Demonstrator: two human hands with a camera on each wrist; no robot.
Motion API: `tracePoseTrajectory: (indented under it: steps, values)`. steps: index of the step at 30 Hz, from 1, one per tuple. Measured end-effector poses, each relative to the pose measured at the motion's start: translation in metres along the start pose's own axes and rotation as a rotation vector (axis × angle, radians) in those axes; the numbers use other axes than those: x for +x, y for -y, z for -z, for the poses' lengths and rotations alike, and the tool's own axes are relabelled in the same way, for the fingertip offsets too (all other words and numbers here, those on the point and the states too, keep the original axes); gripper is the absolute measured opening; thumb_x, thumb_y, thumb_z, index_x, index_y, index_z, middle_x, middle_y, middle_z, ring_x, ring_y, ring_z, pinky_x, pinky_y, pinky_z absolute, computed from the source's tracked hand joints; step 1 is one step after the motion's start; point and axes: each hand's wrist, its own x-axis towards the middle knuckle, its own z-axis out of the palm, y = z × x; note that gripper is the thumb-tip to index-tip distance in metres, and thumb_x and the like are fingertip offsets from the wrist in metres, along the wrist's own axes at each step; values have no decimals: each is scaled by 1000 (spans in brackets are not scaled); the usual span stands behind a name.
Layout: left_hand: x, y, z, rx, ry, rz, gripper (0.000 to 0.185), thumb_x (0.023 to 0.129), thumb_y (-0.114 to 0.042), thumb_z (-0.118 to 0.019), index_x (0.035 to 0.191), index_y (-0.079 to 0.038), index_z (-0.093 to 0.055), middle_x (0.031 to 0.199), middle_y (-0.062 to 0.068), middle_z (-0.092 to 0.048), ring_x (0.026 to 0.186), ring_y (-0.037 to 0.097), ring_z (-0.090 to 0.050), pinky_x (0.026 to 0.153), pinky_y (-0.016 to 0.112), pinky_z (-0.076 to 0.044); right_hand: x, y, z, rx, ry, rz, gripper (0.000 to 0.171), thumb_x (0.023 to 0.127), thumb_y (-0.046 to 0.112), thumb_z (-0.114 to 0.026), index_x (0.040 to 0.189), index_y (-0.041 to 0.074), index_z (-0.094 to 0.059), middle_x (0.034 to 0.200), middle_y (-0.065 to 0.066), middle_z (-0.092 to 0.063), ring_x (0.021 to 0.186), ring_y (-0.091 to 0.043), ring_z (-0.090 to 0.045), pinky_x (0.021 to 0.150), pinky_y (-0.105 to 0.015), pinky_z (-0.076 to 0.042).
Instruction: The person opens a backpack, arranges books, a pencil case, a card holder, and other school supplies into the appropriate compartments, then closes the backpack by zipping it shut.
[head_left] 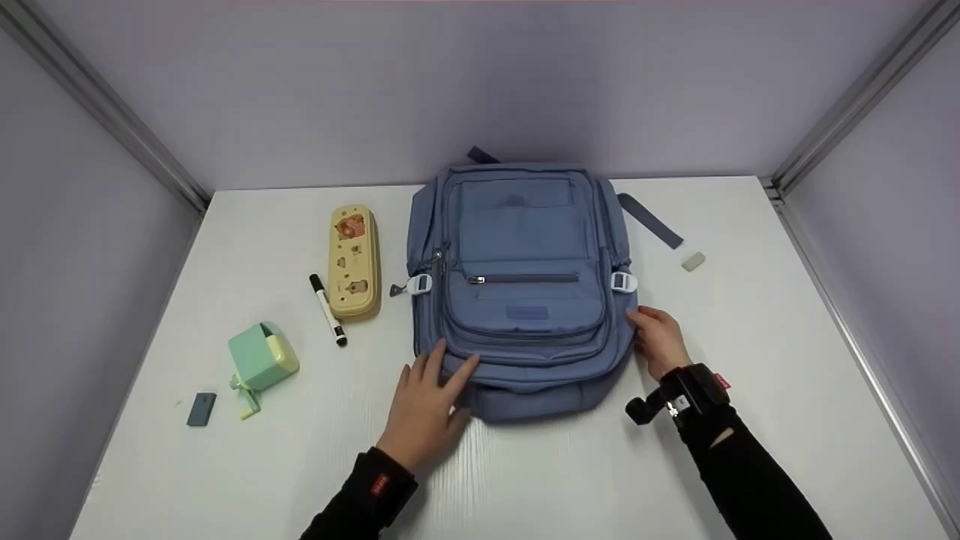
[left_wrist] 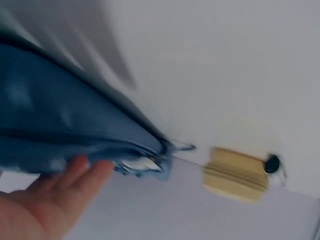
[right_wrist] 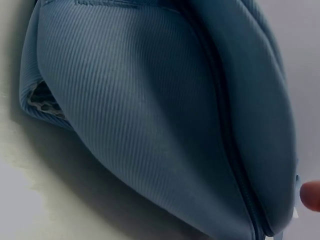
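Note:
A blue backpack (head_left: 525, 232) lies flat on the white table, its front pockets facing up. My left hand (head_left: 424, 409) rests with spread fingers on its lower left edge. In the left wrist view, fingers (left_wrist: 82, 182) touch the blue fabric from below. At the backpack's lower right side is my right hand (head_left: 661, 341), its fingertips against the fabric and partly hidden. The right wrist view shows the ribbed side of the backpack (right_wrist: 130, 100) close up, with one fingertip (right_wrist: 311, 195) at the right border.
Left of the backpack are a yellow pencil case (head_left: 352, 262), a black-and-white marker (head_left: 328, 309), a green crank sharpener (head_left: 259, 360) and a dark eraser (head_left: 201, 409). A dark strap (head_left: 651, 221) and a small pale eraser (head_left: 694, 261) lie to the right. Walls (head_left: 480, 82) enclose the table.

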Motion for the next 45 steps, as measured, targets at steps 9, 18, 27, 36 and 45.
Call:
tracePoseTrajectory:
  steps: [9, 18, 27, 36, 45]
  values:
    - [-11, -28, -22, 17, -99, 13, 67, 77, -31, -82, 139, -23, -57, 144, 28, -48, 129, 59, -45, 100, 64, -45, 1, -6, -5, -9, -40, 14, 60, 96, 6, -51, 151, -2, -27, 79, 10, -56, 62, 0, -55, 60, -17, -47]
    - [-5, -14, -27, 41, -196, -30, 48, 76, -15, -82, 122, -18, -69, 133, 28, -59, 121, 59, -54, 89, 66, -51, -16, -24, -4, 18, -74, 24, 61, 92, 0, -49, 148, -3, -25, 98, 0, -53, 64, 0, -54, 61, -17, -46]
    - [23, 11, -11, 191, -243, -38, 39, 76, -2, -70, 112, -15, -76, 113, 19, -64, 105, 41, -63, 74, 48, -57, -41, -43, -11, 91, 2, -39, 52, 92, -1, -54, 138, -3, -29, 91, 1, -55, 69, -5, -57, 63, -21, -50]
    - [50, 35, -5, 296, -248, 21, 31, 82, -4, -62, 105, -16, -78, 94, 15, -58, 86, 32, -59, 57, 41, -49, -56, -59, -37, 208, 72, -73, 52, 92, -4, -54, 139, -6, -31, 102, -3, -59, 85, -8, -63, 78, -26, -56]
    - [71, 54, -3, 341, -148, 97, 32, 89, -14, -55, 113, -17, -76, 95, 15, -59, 86, 32, -56, 63, 42, -49, -63, -70, -65, 264, 86, -75, 57, 96, -1, -54, 145, -5, -25, 126, -14, -48, 105, -17, -59, 95, -34, -53]
